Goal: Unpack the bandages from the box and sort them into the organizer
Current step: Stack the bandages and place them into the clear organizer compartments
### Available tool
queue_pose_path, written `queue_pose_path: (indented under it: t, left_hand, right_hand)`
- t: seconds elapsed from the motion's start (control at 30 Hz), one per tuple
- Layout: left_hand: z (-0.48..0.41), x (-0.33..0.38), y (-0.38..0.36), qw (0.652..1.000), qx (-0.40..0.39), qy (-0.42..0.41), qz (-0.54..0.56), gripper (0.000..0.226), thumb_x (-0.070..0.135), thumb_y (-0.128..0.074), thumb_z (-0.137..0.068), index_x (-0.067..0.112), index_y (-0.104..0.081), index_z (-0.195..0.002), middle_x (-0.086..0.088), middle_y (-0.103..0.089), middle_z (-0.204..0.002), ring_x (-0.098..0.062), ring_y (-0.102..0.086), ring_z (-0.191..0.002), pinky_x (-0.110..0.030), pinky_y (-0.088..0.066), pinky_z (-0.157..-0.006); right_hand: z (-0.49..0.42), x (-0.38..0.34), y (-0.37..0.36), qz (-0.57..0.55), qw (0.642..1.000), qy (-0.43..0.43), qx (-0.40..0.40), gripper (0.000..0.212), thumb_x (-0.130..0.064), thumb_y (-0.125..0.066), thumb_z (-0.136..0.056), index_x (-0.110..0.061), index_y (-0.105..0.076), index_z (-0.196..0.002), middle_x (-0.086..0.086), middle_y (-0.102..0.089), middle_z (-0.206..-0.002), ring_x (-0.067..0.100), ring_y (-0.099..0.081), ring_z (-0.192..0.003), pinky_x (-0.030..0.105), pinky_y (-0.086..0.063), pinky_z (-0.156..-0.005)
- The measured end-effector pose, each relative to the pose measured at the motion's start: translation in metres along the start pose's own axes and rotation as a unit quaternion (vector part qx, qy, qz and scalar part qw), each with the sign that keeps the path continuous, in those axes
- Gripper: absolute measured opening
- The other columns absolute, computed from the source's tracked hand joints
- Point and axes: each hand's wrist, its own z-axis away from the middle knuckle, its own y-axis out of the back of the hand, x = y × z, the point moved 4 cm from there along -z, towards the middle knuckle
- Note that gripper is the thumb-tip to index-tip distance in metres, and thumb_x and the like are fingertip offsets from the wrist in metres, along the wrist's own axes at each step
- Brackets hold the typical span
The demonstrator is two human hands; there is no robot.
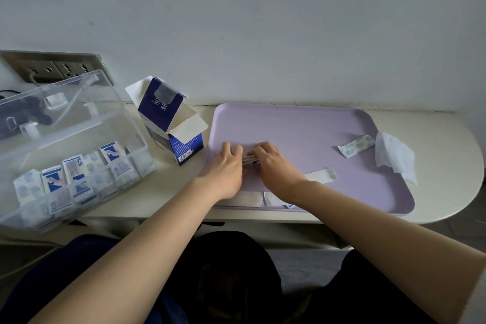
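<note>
**A:** What are those hands doing right now?

**B:** Both are working mid-frame over the purple tray point(302, 123). The left hand point(228, 166) and right hand point(273, 163) are each pinching one end of a thin bandage stack point(251, 159), fingers curled round it.

**A:** And the box point(173, 123)?

**B:** It's standing open just left of the tray. The clear organizer point(65, 118) at far left is holding rows of bandages point(76, 173).

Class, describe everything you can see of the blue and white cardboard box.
The blue and white cardboard box stands on the cream table, between the clear plastic organizer and the lavender tray. Its top is open, with white-lined flaps spread outward. White lettering and a barcode mark its blue sides. Neither the left hand nor the right hand touches it.
</note>
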Motion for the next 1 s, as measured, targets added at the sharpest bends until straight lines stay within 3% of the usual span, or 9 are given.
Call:
queue_pose_path:
  t: [0.2, 0.27, 0.4, 0.47, 0.53, 0.67, 0.77, 0.9, 1.0]
  left_hand:
    - [0.007, 0.005, 0.006, 1.0, 0.021, -0.007, -0.022, 0.022, 0.007, -0.042, -0.095, 0.007, -0.039, -0.117, -0.015, -0.04, -0.118, -0.031, -0.051, -0.1, -0.032, -0.031, -0.07]
    - [0.009, 0.006, 0.011, 0.999, 0.032, -0.009, -0.023, 0.026, -0.001, -0.041, -0.092, 0.007, -0.04, -0.116, -0.013, -0.045, -0.112, -0.03, -0.053, -0.099, -0.031, -0.033, -0.069]
    - [0.015, 0.003, 0.02, 0.999, 0.015, -0.013, 0.033, 0.019, -0.001, -0.035, -0.094, 0.009, -0.034, -0.11, -0.005, -0.047, -0.077, -0.028, -0.059, -0.076, -0.032, -0.037, -0.055]
    - [0.02, 0.0, 0.023, 0.999, 0.008, -0.011, 0.042, 0.016, 0.0, -0.034, -0.096, 0.011, -0.031, -0.107, -0.002, -0.041, -0.069, -0.02, -0.049, -0.059, -0.027, -0.031, -0.046]
    - [0.026, -0.003, 0.027, 0.999, 0.004, -0.008, 0.045, 0.017, 0.001, -0.035, -0.096, 0.012, -0.031, -0.108, -0.002, -0.04, -0.068, -0.015, -0.041, -0.052, -0.026, -0.027, -0.043]
    - [0.038, -0.014, 0.028, 0.999, -0.005, 0.001, 0.049, 0.023, -0.001, -0.037, -0.093, 0.015, -0.029, -0.108, -0.006, -0.051, -0.082, -0.016, -0.046, -0.057, -0.028, -0.036, -0.047]
    - [0.05, -0.023, 0.032, 0.999, -0.002, -0.011, 0.04, 0.025, -0.004, -0.038, -0.089, 0.014, -0.033, -0.107, -0.009, -0.054, -0.086, -0.017, -0.045, -0.059, -0.031, -0.037, -0.049]
    - [0.071, -0.033, 0.041, 0.999, -0.013, -0.031, 0.013, 0.019, 0.002, -0.036, -0.095, 0.019, -0.036, -0.103, 0.001, -0.042, -0.074, -0.011, -0.041, -0.057, -0.023, -0.028, -0.046]
    - [0.082, -0.048, 0.04, 0.999, 0.002, -0.04, 0.005, 0.023, 0.008, -0.035, -0.095, 0.023, -0.042, -0.111, -0.003, -0.05, -0.081, -0.015, -0.046, -0.06, -0.027, -0.033, -0.048]
  right_hand:
    - [0.003, -0.002, 0.011, 0.035, 0.999, 0.025, 0.019, 0.028, -0.002, -0.049, -0.091, -0.003, -0.052, -0.119, 0.01, -0.043, -0.127, 0.026, -0.048, -0.112, 0.035, -0.045, -0.086]
    - [0.003, -0.005, 0.016, 0.058, 0.997, 0.049, 0.034, 0.027, -0.004, -0.052, -0.091, -0.005, -0.052, -0.119, 0.007, -0.045, -0.126, 0.023, -0.047, -0.112, 0.029, -0.045, -0.085]
    - [0.006, -0.017, 0.028, 0.11, 0.985, 0.108, 0.081, 0.028, -0.005, -0.058, -0.089, -0.005, -0.054, -0.116, 0.009, -0.053, -0.117, 0.026, -0.049, -0.109, 0.029, -0.041, -0.085]
    - [0.009, -0.022, 0.032, 0.139, 0.982, 0.115, 0.061, 0.03, -0.005, -0.051, -0.092, -0.009, -0.047, -0.122, 0.005, -0.052, -0.118, 0.023, -0.048, -0.108, 0.026, -0.038, -0.085]
    - [0.013, -0.026, 0.033, 0.143, 0.983, 0.11, 0.027, 0.036, -0.001, -0.045, -0.092, -0.012, -0.039, -0.125, 0.004, -0.051, -0.119, 0.022, -0.051, -0.104, 0.028, -0.042, -0.083]
    - [0.018, -0.04, 0.033, 0.148, 0.981, 0.121, -0.005, 0.04, 0.004, -0.039, -0.091, -0.012, -0.035, -0.127, 0.006, -0.051, -0.12, 0.025, -0.054, -0.1, 0.035, -0.048, -0.076]
    - [0.022, -0.051, 0.034, 0.131, 0.982, 0.136, -0.022, 0.029, -0.004, -0.036, -0.096, -0.012, -0.039, -0.124, 0.007, -0.052, -0.117, 0.026, -0.056, -0.094, 0.032, -0.044, -0.072]
    - [0.028, -0.061, 0.028, 0.117, 0.98, 0.157, -0.028, 0.024, -0.013, -0.04, -0.099, -0.016, -0.042, -0.122, 0.003, -0.054, -0.115, 0.022, -0.057, -0.086, 0.03, -0.041, -0.067]
    - [0.032, -0.07, 0.021, 0.099, 0.979, 0.174, -0.033, 0.024, -0.015, -0.042, -0.099, -0.018, -0.041, -0.123, 0.001, -0.053, -0.117, 0.023, -0.059, -0.092, 0.035, -0.046, -0.07]
